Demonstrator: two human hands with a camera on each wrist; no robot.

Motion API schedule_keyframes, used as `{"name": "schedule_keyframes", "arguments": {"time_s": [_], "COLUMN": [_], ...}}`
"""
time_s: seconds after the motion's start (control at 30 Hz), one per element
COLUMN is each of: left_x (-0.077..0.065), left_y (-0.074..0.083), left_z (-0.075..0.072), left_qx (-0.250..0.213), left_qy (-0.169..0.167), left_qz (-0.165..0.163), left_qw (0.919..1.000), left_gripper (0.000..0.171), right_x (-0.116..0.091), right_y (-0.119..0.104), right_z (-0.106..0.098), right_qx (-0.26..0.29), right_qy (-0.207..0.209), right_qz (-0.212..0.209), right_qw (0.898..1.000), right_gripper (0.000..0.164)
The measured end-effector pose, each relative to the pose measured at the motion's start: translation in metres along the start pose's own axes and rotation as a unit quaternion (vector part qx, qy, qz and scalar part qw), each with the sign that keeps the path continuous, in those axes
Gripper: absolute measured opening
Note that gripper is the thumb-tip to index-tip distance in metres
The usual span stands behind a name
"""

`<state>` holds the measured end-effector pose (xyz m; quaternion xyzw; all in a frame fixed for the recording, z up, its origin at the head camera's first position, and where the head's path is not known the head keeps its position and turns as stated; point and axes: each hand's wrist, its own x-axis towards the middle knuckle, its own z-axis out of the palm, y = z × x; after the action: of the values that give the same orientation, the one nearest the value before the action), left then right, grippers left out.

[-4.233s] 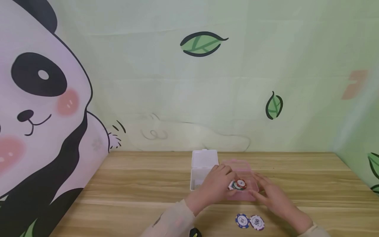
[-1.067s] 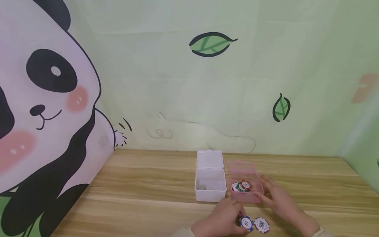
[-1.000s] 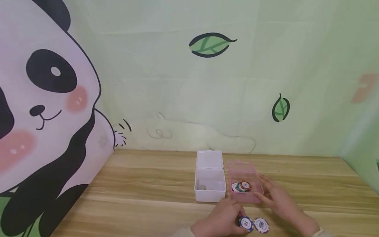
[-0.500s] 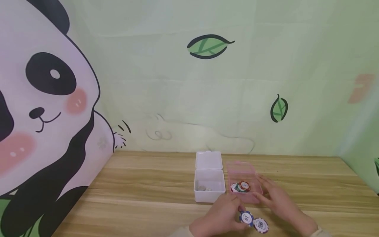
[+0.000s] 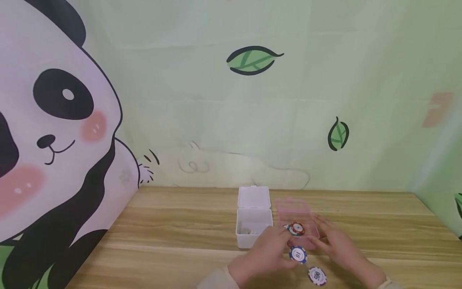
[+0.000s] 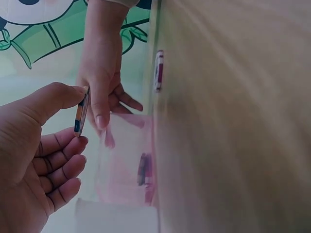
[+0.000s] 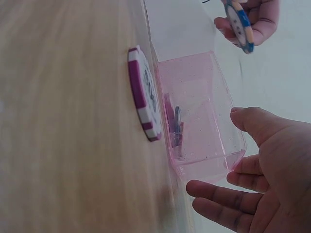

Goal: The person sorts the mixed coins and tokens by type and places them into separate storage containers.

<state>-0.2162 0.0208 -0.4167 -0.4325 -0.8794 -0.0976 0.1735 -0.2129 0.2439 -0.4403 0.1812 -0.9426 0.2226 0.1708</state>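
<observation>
My left hand [image 5: 265, 252] pinches a blue and white poker chip [image 5: 298, 254] marked 10 between thumb and fingers. The chip is raised off the table, in front of the pink see-through box [image 5: 294, 240]. In the left wrist view this chip [image 6: 81, 112] appears edge-on. My right hand [image 5: 339, 247] rests against the right end of the pink box, thumb near its front corner and fingers fairly straight along the side. Inside lie several chips, a red one [image 5: 297, 228] on top, partly hidden by my left hand. A purple and white chip [image 5: 317, 276] marked 500 lies on the table nearby.
Left of the pink box stands a white box [image 5: 249, 241], its lid raised, with small silvery pieces [image 5: 246, 231] inside. Both stand on a wooden table [image 5: 173, 224]. Behind rises a printed wall cloth [image 5: 187, 100] with a panda and leaves.
The left hand was over the pink box, then came down to the blue chip lying beside the 500 chip. It has now lifted that chip towards the box. The right hand stays at the box.
</observation>
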Motion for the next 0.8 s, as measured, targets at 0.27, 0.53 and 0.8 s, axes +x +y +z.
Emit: {"name": "schedule_keyframes", "arguments": {"time_s": [0.27, 0.53, 0.8], "left_x": [0.014, 0.028, 0.041], "left_y": [-0.01, -0.021, -0.029], "left_z": [-0.008, -0.008, -0.004], "left_qx": [-0.014, -0.016, 0.003], "left_qy": [0.013, -0.004, -0.034], "left_qz": [-0.018, -0.047, -0.07], "left_qw": [0.9996, 0.9988, 0.997], "left_gripper": [0.034, 0.032, 0.035], "right_x": [0.001, 0.001, 0.0], "right_y": [0.001, 0.001, 0.001], "right_z": [0.001, 0.001, 0.002], "right_qx": [0.007, 0.016, 0.008], "right_qy": [0.001, 0.001, 0.003], "right_qz": [0.003, 0.003, 0.001], "right_qw": [1.0, 1.0, 1.0], "right_gripper": [0.063, 0.063, 0.064]}}
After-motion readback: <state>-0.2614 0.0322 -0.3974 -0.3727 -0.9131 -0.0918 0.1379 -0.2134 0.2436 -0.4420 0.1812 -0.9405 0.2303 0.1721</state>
